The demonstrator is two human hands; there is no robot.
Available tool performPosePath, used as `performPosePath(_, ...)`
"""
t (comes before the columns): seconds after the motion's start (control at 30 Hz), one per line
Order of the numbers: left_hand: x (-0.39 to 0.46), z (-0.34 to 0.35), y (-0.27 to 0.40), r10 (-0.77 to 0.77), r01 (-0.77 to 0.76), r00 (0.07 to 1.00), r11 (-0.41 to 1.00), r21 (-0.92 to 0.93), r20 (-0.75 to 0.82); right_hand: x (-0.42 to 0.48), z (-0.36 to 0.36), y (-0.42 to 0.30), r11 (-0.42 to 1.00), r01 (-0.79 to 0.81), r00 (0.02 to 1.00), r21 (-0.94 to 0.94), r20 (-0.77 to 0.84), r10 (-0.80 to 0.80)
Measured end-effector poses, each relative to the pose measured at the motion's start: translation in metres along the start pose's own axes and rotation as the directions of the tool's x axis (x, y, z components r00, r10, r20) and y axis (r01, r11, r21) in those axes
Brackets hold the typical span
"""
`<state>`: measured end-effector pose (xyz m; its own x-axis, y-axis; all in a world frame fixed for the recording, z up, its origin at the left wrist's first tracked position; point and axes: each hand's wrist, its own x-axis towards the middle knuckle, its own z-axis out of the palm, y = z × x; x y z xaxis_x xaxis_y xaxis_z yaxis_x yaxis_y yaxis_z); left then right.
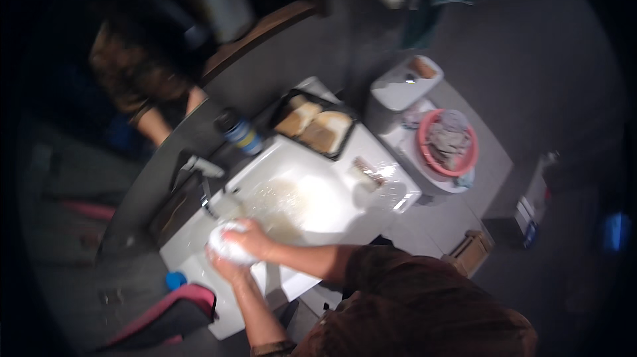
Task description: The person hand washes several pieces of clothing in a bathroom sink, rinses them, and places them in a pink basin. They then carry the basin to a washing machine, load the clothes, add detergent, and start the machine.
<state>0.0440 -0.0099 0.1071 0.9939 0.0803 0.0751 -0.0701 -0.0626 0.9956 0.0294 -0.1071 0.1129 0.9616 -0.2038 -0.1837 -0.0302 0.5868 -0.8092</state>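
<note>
Over the near left end of a white washbasin (328, 202), my two hands are pressed around a white wad (229, 247). Blur leaves it unclear whether the wad is cloth or thick lather. My right hand (253, 238) lies across its upper side with the fingers bent over it. From below, my left hand (230, 266) cups it, its fingers partly hidden. Just beyond is a chrome faucet (203, 167). Cloudy, bubbly water (281, 202) stands in the bowl.
A black tray (343, 150) with tan and white pieces, a brush (368, 172) and a blue bottle (244, 135) surround the bowl. At left are a blue cap (175, 280) and a pink-and-dark item (184, 309). A pink basin (423, 150) of cloths rests on the toilet (438, 183).
</note>
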Motion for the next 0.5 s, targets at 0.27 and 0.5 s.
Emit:
performPosePath(0.27, -0.003, 0.012, 0.031, -0.362, 0.360, 0.922, 0.667, -0.652, 0.139, 0.007, -0.021, -0.019, 0.869, -0.418, 0.905, 0.263, 0.199, 0.376)
performPosePath(0.5, -0.022, -0.004, 0.052, 0.287, -0.321, 0.936, 0.934, 0.158, 0.205, -0.013, -0.026, -0.004, 0.713, -0.537, 0.839, 0.452, 0.377, 0.392)
